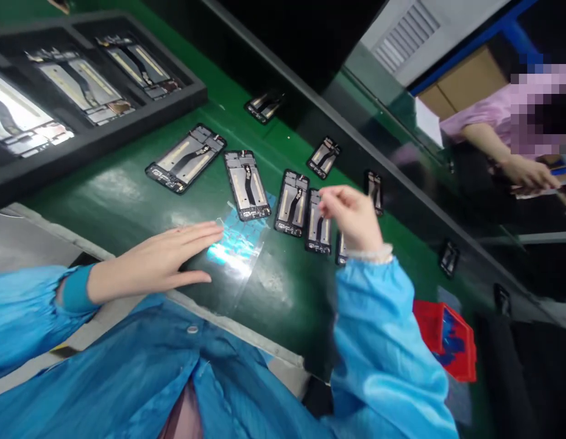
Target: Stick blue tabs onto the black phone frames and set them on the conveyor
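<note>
My left hand (157, 259) lies flat with its fingers stretched out, the fingertips at the edge of a shiny, bluish clear plastic sheet (239, 247) on the green work surface. Thumb and fingers pinched together, my right hand (353, 216) is over a phone frame (318, 228) with a black ribbon cable. Whatever the pinch holds, if anything, is too small to make out. Beside that frame lies another phone frame (292, 203), and a further phone frame (247, 186) overlaps the sheet's upper edge. One more phone frame (341, 249) is partly hidden behind my right wrist.
A black tray (164, 100) with phone frames in its compartments stands at upper left. A tilted phone frame (186, 158) lies near it. Several more lie along the dark ledge or belt behind. At right sits a red bin (468, 347). Across the line, a person's hand (532, 174) is at work.
</note>
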The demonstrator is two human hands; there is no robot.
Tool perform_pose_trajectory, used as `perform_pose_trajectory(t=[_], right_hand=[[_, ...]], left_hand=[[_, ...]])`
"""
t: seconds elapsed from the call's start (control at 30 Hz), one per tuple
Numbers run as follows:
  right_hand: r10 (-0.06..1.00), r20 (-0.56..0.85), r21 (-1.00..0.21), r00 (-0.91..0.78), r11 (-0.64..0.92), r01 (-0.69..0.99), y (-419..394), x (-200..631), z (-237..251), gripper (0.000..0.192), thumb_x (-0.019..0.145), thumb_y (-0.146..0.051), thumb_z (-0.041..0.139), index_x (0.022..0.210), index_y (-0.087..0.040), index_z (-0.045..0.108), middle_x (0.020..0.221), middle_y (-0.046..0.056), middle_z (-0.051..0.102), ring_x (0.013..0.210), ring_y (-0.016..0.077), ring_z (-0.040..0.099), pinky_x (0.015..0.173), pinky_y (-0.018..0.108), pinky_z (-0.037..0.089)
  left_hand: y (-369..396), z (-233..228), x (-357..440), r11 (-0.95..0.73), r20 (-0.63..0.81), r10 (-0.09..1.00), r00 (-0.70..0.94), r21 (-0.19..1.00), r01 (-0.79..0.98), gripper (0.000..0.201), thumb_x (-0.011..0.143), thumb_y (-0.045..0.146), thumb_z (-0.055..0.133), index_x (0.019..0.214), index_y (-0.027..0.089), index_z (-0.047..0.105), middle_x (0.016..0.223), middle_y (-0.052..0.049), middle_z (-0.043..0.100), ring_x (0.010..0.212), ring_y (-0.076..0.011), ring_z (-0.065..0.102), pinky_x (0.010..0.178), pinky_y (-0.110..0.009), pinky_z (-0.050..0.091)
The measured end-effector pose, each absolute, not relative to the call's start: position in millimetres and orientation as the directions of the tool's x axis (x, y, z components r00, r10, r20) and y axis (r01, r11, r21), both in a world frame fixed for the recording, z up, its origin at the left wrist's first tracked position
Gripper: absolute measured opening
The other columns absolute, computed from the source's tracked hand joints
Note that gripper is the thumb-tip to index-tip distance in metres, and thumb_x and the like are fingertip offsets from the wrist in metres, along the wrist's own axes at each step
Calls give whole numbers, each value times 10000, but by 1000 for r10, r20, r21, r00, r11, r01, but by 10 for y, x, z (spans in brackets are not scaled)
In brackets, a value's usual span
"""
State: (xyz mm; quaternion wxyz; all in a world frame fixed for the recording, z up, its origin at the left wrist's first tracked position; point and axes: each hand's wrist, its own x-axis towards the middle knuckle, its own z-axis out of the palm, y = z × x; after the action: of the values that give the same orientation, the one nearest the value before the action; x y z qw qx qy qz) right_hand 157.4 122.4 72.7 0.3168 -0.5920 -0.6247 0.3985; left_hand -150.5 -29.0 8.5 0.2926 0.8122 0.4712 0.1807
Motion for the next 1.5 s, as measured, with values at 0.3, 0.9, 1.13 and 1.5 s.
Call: perform_pose_trajectory(t=[0.3, 0.9, 1.13, 1.5], right_hand=[[890, 153, -578, -429, 433, 692, -197, 884, 345, 167, 906, -244, 510, 958, -178, 654, 919, 56, 669, 901, 168, 600, 814, 295, 481], [970, 125, -847, -211, 215, 487, -276, 722, 283, 134, 834, -194, 602, 715, -193, 665, 815, 14, 632, 860, 149, 559, 835, 313, 432], [983, -133, -967, -123, -102, 232, -310, 848, 335, 149, 735, -269, 685, 613, -191, 649, 729, 3, 618, 772, 146, 580, 770, 297, 462], [974, -145, -987, 175, -131, -92, -468, 634, 294, 221, 711, -338, 686, 865, -181, 668, 794, 4, 608, 644, 86, 516, 611, 225, 467]], left_hand=[[-52, 6, -1317, -503, 78, 848, 525, 432, 748, 376, 880, 415, 539, 1169, 197, 642, 1195, -96, 667, 1212, -297, 505, 984, -424, 379], [9, 276, -1346, -288, -50, 835, 547, 809, 513, 471, 798, 514, 602, 1207, 284, 632, 1243, -41, 644, 1152, -254, 567, 992, -355, 413], [-105, 402, -887, -88, -24, 907, 420, 965, 246, 229, 795, 388, 624, 823, 212, 768, 862, -26, 737, 787, -186, 662, 738, -266, 531], [5, 412, -494, 276, -264, 960, 89, 946, -169, 239, 663, 417, 742, 725, 186, 730, 801, -33, 715, 800, -176, 612, 738, -265, 470]])
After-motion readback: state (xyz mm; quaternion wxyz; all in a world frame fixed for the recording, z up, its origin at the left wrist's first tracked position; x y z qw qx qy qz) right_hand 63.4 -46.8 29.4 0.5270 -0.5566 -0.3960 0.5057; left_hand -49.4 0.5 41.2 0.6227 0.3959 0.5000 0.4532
